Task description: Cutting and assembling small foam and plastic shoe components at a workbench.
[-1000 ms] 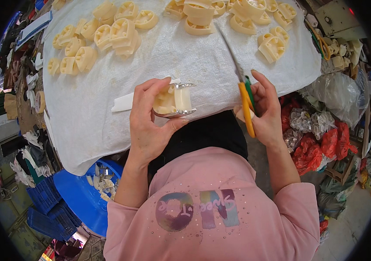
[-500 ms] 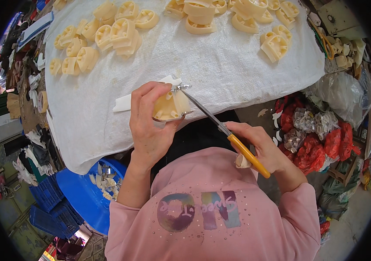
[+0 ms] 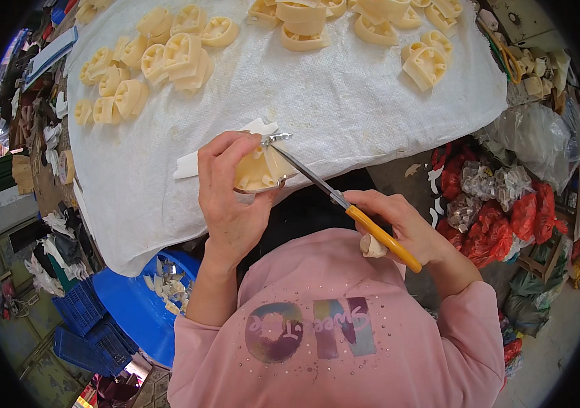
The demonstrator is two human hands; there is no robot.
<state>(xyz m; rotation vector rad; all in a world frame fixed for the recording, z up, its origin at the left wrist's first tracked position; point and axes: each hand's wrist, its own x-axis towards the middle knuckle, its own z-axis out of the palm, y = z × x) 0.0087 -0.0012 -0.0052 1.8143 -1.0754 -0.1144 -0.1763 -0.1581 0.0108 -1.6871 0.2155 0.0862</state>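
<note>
Head view: left hand grips one cream piece, right hand one yellow-handled tool.

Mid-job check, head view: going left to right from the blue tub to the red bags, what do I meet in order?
Blue tub, left grip, cream piece, tool's metal shaft, right grip, red bags.
</note>
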